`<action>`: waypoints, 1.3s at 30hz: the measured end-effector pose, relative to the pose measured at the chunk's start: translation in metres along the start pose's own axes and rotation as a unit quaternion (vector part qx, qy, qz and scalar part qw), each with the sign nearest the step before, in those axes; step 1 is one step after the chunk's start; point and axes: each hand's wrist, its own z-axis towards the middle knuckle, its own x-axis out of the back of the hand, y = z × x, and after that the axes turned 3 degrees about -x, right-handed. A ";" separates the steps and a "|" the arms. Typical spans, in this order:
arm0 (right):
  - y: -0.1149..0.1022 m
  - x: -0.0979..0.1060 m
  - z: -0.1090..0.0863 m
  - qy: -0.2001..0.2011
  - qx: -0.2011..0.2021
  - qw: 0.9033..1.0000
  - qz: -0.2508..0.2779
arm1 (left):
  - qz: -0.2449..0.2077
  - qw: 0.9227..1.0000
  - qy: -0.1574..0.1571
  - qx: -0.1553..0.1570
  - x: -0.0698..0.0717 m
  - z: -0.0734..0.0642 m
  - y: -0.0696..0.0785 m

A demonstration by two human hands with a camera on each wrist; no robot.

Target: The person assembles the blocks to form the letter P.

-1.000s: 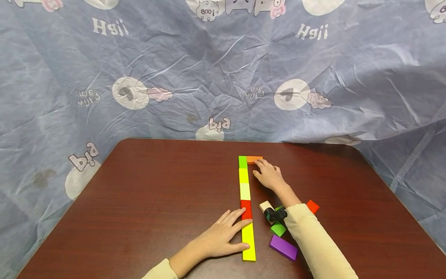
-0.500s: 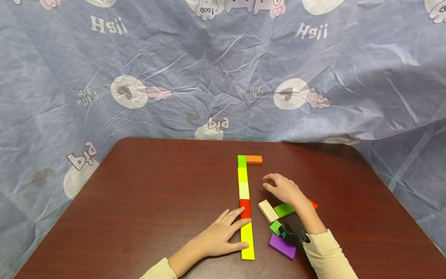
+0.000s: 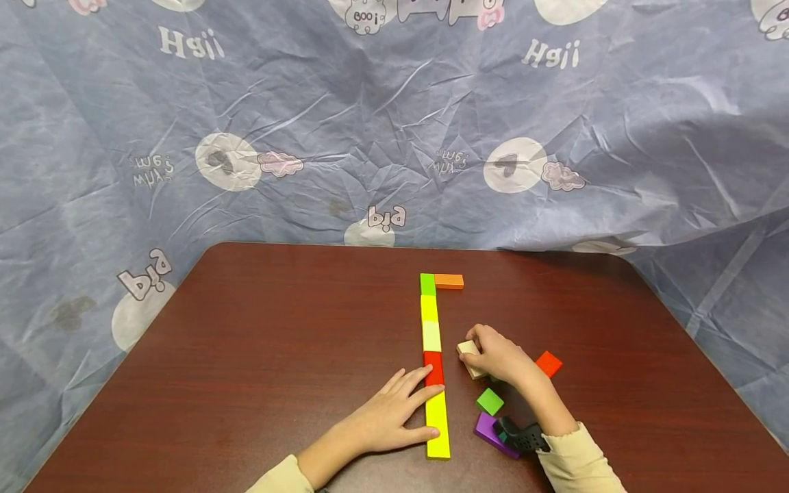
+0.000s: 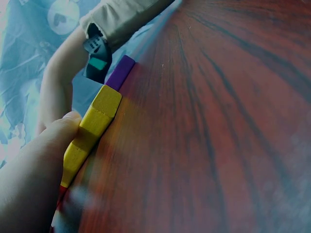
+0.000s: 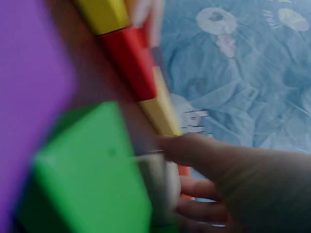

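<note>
A straight row of wooden blocks runs away from me: a long yellow block (image 3: 437, 441), a red block (image 3: 433, 359), a pale yellow block (image 3: 431, 336), a yellow block (image 3: 429, 308) and a green block (image 3: 428, 284). An orange block (image 3: 449, 281) extends rightward from the far end. My left hand (image 3: 390, 423) rests spread along the row's left side, thumb and fingertips touching the near yellow and red blocks. With thumb and fingers, my right hand (image 3: 502, 355) grips a cream block (image 5: 167, 182) right of the row. That hand partly covers the cream block.
Near my right wrist lie a small green block (image 3: 490, 401), a purple block (image 3: 487, 428) partly under the wristband (image 3: 520, 435), and a red-orange block (image 3: 548, 364). Another green block is mostly hidden under the right hand. A patterned cloth (image 3: 345, 137) hangs behind the table (image 3: 296, 329).
My right hand has left the orange block at the far end, come back toward me and taken hold of the cream block. The left hand has stayed in place.
</note>
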 end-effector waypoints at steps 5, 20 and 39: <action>0.000 -0.003 0.004 0.024 0.005 1.000 -0.004 | -0.010 1.000 -0.008 0.006 0.001 0.000 0.000; 0.007 0.002 0.001 0.067 0.028 0.996 -0.057 | -0.021 1.000 -0.017 0.010 0.002 0.000 -0.001; 0.011 0.010 -0.010 0.097 0.043 0.990 -0.094 | -0.014 1.000 -0.019 0.013 0.001 0.001 0.000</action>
